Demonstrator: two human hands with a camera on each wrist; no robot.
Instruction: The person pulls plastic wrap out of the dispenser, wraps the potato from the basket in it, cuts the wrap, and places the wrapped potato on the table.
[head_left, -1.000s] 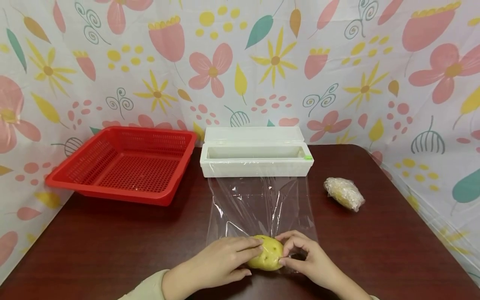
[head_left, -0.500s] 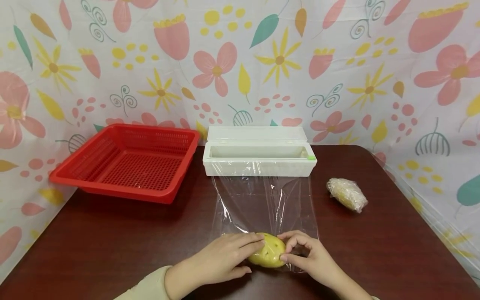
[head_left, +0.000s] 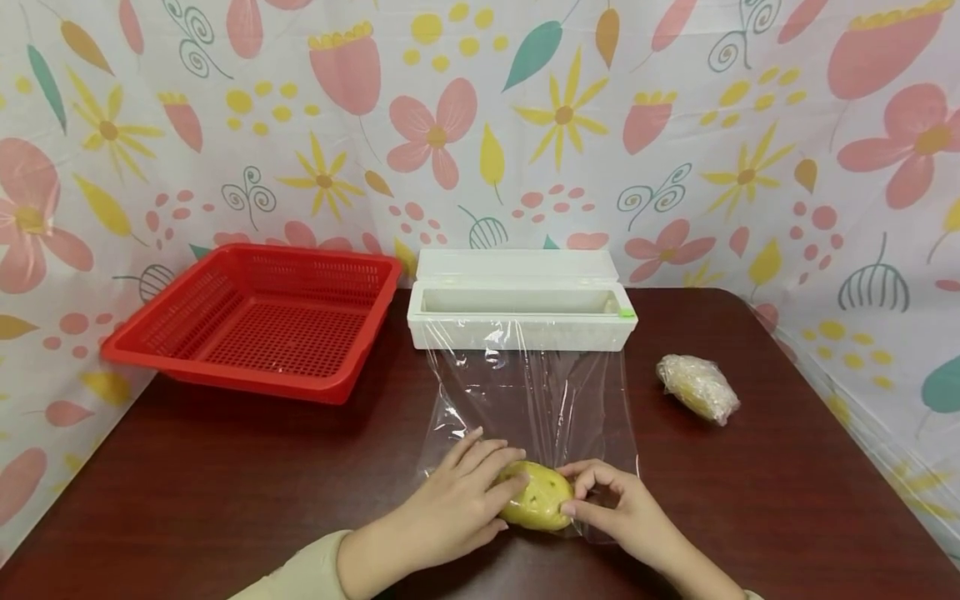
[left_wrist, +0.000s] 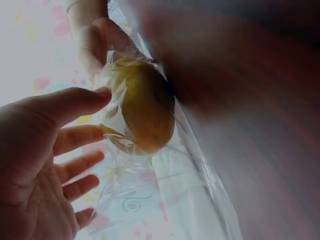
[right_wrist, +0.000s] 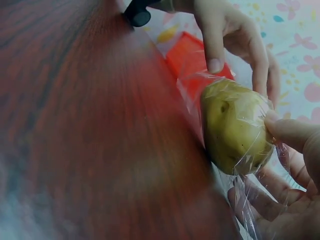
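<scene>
A yellow potato (head_left: 538,500) lies near the front of the table, wrapped in clear cling film (head_left: 517,400) that runs back to a white dispenser box (head_left: 525,333). My left hand (head_left: 453,504) is at the potato's left end, its fingers spread and nearly straight, with one fingertip over the potato. In the left wrist view the thumb meets the film-covered potato (left_wrist: 147,112). My right hand (head_left: 626,508) grips the potato's right end through the film between thumb and fingers. In the right wrist view, film bunches around those fingers (right_wrist: 272,192).
A red plastic basket (head_left: 225,373) stands at the back left. The dispenser's lid (head_left: 517,265) is raised. On the right lies a film-wrapped potato-like bundle (head_left: 699,389). A flowered curtain (head_left: 480,125) hangs behind the dark wooden table (head_left: 225,492).
My left hand's fingers have lifted and spread from lying across the potato. The right hand keeps its hold. The whole view has shifted slightly.
</scene>
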